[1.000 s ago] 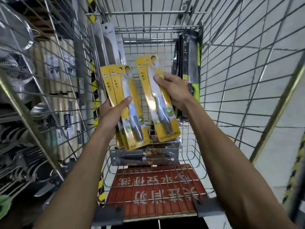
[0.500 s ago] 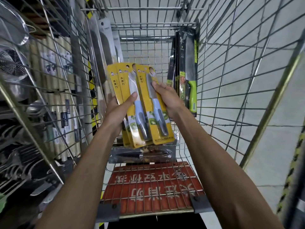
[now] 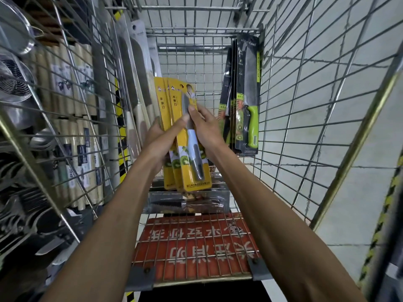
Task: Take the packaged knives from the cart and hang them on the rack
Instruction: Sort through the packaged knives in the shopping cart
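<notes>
Gripping the stacked yellow knife packs (image 3: pixel 193 171) with left hand (image 3: pixel 160 139) and right hand (image 3: pixel 207 129), I judge the slick cards could fan apart and drop into the cart (image 3: pixel 283 127) below both hands.

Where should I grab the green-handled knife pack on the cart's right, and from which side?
Likely its top end, from above. The green-handled pack stands upright beside the cart's right wall, with dark packs pressed to its left. That leaves the thin top edge as the freest part to pinch.

Both hands (image 3: pixel 165 136) (image 3: pixel 206 127) grip yellow knife pkgs (image 3: pixel 187 149) over cart (image 3: pixel 283 105).
</notes>
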